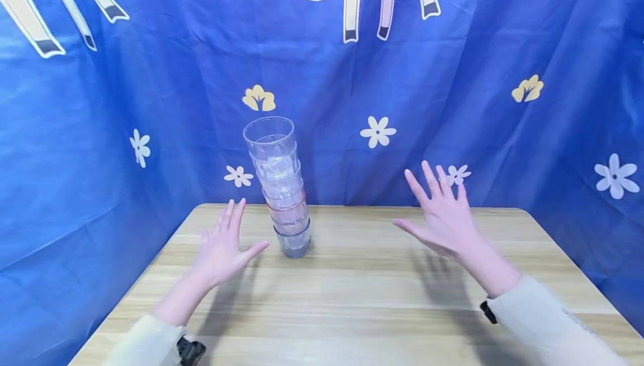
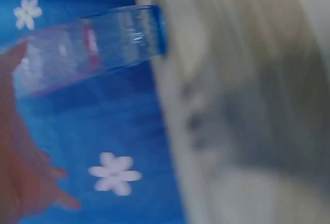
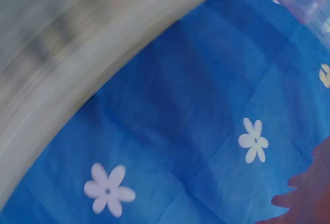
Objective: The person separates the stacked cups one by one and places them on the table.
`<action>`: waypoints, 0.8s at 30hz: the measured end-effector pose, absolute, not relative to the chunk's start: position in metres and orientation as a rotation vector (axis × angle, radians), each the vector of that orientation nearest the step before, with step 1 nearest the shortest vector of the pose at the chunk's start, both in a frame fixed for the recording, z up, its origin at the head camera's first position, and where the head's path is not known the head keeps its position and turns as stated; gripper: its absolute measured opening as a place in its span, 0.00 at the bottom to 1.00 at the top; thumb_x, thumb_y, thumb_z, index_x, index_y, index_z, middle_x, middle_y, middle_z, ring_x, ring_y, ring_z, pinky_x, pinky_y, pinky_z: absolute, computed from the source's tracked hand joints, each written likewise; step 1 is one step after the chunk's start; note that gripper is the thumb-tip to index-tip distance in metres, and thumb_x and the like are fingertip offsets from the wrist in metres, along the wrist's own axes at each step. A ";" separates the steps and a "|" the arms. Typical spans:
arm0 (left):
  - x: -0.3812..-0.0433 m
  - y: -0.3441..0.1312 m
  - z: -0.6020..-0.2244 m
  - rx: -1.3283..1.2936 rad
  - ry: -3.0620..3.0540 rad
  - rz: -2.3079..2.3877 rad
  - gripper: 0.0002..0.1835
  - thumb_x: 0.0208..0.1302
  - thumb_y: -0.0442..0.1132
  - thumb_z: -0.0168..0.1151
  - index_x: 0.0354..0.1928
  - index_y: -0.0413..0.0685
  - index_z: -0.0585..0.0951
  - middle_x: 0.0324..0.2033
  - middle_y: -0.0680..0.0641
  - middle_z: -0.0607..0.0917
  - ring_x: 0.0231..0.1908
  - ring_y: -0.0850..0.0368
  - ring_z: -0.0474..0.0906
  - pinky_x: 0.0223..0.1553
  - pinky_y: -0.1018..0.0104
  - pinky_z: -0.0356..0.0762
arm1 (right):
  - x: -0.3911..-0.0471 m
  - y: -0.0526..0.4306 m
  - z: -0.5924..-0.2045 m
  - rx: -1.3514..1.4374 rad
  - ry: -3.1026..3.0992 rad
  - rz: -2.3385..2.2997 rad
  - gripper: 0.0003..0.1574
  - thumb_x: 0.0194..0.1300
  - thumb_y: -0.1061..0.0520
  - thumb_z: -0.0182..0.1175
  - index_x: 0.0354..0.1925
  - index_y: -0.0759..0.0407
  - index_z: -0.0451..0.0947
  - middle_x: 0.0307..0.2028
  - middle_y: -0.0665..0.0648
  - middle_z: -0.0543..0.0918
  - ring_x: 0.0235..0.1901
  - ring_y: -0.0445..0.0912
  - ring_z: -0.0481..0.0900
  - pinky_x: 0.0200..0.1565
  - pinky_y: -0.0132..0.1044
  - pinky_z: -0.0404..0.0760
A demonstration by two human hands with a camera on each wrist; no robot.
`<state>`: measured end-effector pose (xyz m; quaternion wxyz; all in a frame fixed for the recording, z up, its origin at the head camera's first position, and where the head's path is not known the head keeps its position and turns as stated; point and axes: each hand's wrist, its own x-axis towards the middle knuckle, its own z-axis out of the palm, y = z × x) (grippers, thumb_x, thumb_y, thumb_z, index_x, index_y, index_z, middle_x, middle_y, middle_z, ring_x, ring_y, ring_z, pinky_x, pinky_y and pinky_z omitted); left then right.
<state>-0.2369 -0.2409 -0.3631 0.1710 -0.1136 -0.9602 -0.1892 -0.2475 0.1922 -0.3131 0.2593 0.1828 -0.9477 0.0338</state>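
A tall stack of several clear cups [image 1: 284,187] stands on the table left of centre, nested one in another with open mouths up. One cup in the stack has a pinkish tint, and the bottom one is bluish. My left hand [image 1: 223,248] is just left of the stack, fingers spread and thumb pointing toward it, holding nothing. Over the right half of the table is my right hand [image 1: 445,218], fingers spread wide, well apart from the cups. The left wrist view shows the stack [image 2: 93,48] sideways and blurred; part of it [image 3: 304,2] appears in the right wrist view's corner.
The wood-grain table [image 1: 347,299] has rounded far corners. Behind it and on both sides hangs a blue curtain [image 1: 332,86] printed with flowers and animal legs. Light sleeves and dark wrist straps [image 1: 190,350] cover my wrists.
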 end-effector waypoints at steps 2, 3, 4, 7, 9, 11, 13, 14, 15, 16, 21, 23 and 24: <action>-0.247 -0.239 -0.374 -0.341 -2.691 -0.860 0.58 0.60 0.56 0.66 0.76 0.47 0.37 0.74 0.32 0.42 0.70 0.30 0.42 0.62 0.25 0.44 | -0.250 0.182 -0.311 0.501 -2.561 0.154 0.61 0.58 0.21 0.51 0.77 0.44 0.40 0.76 0.62 0.43 0.73 0.62 0.41 0.62 0.74 0.47; -0.251 -0.237 -0.380 -0.355 -2.656 -1.019 0.59 0.59 0.51 0.69 0.76 0.46 0.36 0.73 0.31 0.42 0.70 0.30 0.42 0.64 0.28 0.44 | -0.252 0.177 -0.311 0.509 -2.558 0.185 0.61 0.59 0.22 0.51 0.78 0.44 0.38 0.76 0.61 0.42 0.73 0.62 0.41 0.63 0.74 0.48; -0.256 -0.236 -0.386 -0.370 -2.616 -1.174 0.60 0.58 0.47 0.71 0.76 0.46 0.34 0.73 0.30 0.41 0.70 0.30 0.41 0.65 0.31 0.45 | -0.253 0.171 -0.311 0.516 -2.552 0.230 0.61 0.60 0.22 0.50 0.78 0.43 0.37 0.76 0.61 0.42 0.73 0.61 0.41 0.63 0.74 0.48; -0.268 -0.230 -0.400 -0.386 -2.497 -1.540 0.63 0.55 0.38 0.73 0.75 0.48 0.32 0.72 0.29 0.41 0.70 0.29 0.41 0.66 0.34 0.48 | -0.259 0.155 -0.312 0.548 -2.504 0.381 0.59 0.62 0.23 0.49 0.77 0.42 0.35 0.76 0.58 0.42 0.73 0.59 0.43 0.64 0.70 0.50; -0.276 -0.226 -0.407 -0.391 -2.444 -1.683 0.63 0.54 0.35 0.73 0.75 0.48 0.32 0.72 0.27 0.42 0.70 0.28 0.44 0.67 0.36 0.50 | -0.264 0.144 -0.313 0.582 -2.452 0.486 0.58 0.63 0.23 0.47 0.78 0.44 0.36 0.76 0.57 0.43 0.73 0.59 0.46 0.65 0.68 0.53; -0.282 -0.223 -0.413 -0.383 -2.421 -1.793 0.64 0.53 0.33 0.74 0.75 0.50 0.32 0.72 0.28 0.44 0.69 0.29 0.46 0.67 0.38 0.51 | -0.268 0.135 -0.316 0.611 -2.402 0.588 0.57 0.63 0.21 0.42 0.78 0.44 0.37 0.76 0.56 0.46 0.72 0.58 0.48 0.66 0.65 0.54; -0.288 -0.221 -0.419 -0.379 -2.426 -1.847 0.64 0.52 0.32 0.74 0.75 0.50 0.33 0.72 0.28 0.46 0.68 0.28 0.50 0.68 0.40 0.51 | -0.272 0.127 -0.319 0.636 -2.365 0.687 0.58 0.63 0.19 0.38 0.78 0.46 0.37 0.76 0.56 0.48 0.72 0.57 0.50 0.66 0.63 0.56; -0.291 -0.221 -0.422 -0.379 -2.433 -1.866 0.63 0.51 0.32 0.74 0.75 0.50 0.34 0.72 0.28 0.47 0.68 0.28 0.51 0.68 0.41 0.51 | -0.275 0.123 -0.320 0.646 -2.350 0.740 0.58 0.62 0.18 0.35 0.78 0.46 0.38 0.75 0.56 0.49 0.72 0.56 0.51 0.66 0.62 0.57; -0.293 -0.220 -0.423 -0.381 -2.443 -1.881 0.63 0.51 0.31 0.74 0.75 0.49 0.34 0.71 0.27 0.48 0.68 0.28 0.51 0.68 0.41 0.52 | -0.277 0.118 -0.321 0.649 -2.342 0.791 0.59 0.61 0.17 0.34 0.78 0.46 0.37 0.75 0.55 0.49 0.72 0.55 0.52 0.65 0.62 0.58; -0.295 -0.219 -0.424 -0.384 -2.442 -1.901 0.63 0.51 0.31 0.74 0.75 0.48 0.35 0.71 0.27 0.50 0.68 0.28 0.52 0.68 0.41 0.52 | -0.279 0.114 -0.321 0.649 -2.333 0.842 0.59 0.61 0.16 0.33 0.78 0.45 0.37 0.75 0.55 0.49 0.72 0.54 0.52 0.64 0.63 0.60; -0.304 -0.214 -0.426 -0.426 -2.416 -1.945 0.58 0.49 0.26 0.73 0.73 0.43 0.42 0.67 0.25 0.59 0.66 0.31 0.58 0.68 0.44 0.55 | -0.293 0.087 -0.320 0.693 -2.194 1.125 0.57 0.62 0.18 0.35 0.77 0.46 0.39 0.73 0.52 0.56 0.69 0.49 0.59 0.58 0.63 0.69; -0.308 -0.210 -0.427 -0.453 -2.407 -1.951 0.54 0.49 0.25 0.73 0.72 0.41 0.47 0.65 0.26 0.64 0.64 0.32 0.62 0.68 0.45 0.56 | -0.300 0.078 -0.320 0.734 -2.107 1.234 0.57 0.64 0.20 0.37 0.76 0.50 0.41 0.71 0.54 0.60 0.67 0.48 0.63 0.58 0.59 0.71; -0.309 -0.209 -0.428 -0.474 -2.405 -1.954 0.53 0.49 0.25 0.72 0.72 0.40 0.48 0.64 0.27 0.65 0.64 0.32 0.63 0.67 0.45 0.57 | -0.303 0.074 -0.321 0.752 -2.064 1.281 0.57 0.64 0.20 0.37 0.76 0.52 0.41 0.70 0.55 0.61 0.66 0.48 0.65 0.59 0.56 0.70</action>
